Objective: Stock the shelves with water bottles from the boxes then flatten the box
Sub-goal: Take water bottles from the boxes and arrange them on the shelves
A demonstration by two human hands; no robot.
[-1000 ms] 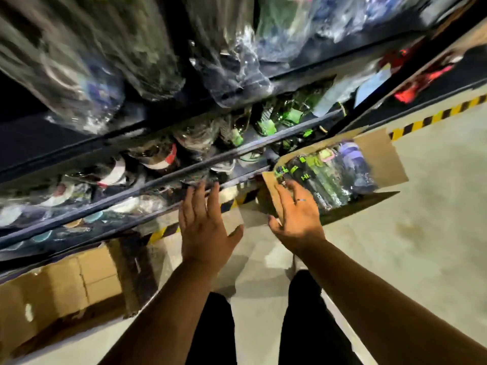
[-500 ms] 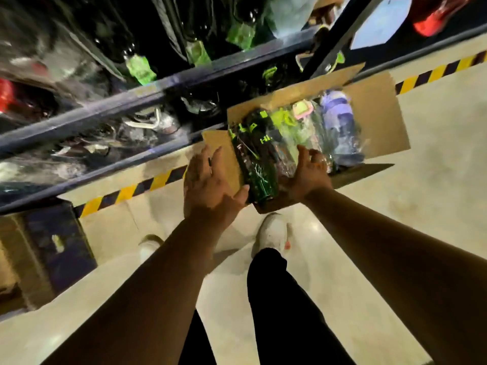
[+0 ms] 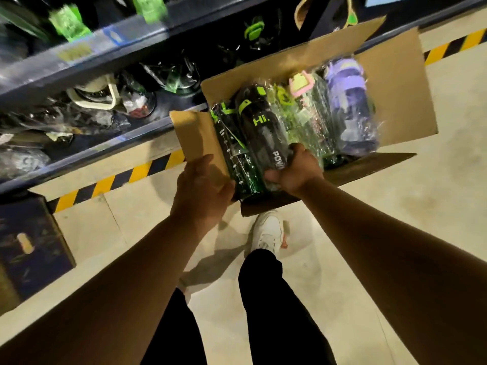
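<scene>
**Right hand on the black bottle, left hand at the box flap**

Nearest the camera, just in front of the open brown cardboard box (image 3: 395, 83), there's one white sneaker (image 3: 268, 230) on the pale floor.

The left hand (image 3: 203, 188) sits at the box's near-left corner. Its fingers are loose and fairly straight against the left flap, not gripping anything.

The right hand (image 3: 295, 172) is at the box's near edge, fingers curled round the bottom end of a black plastic water bottle (image 3: 263, 130) with green "Hi." on it. That bottle is lying in the box, wrapped in clear film.

A dark green see-through bottle (image 3: 234, 154) lies to its left, between the two hands. A clear bottle with a pink lid (image 3: 305, 111) and a purple bottle (image 3: 347, 109) lie to its right.

Beyond the box, the yellow-and-black striped floor tape (image 3: 118, 177) runs along the foot of a dark blue metal shelf (image 3: 105, 48) holding more wrapped bottles, too blurry to make out.
</scene>
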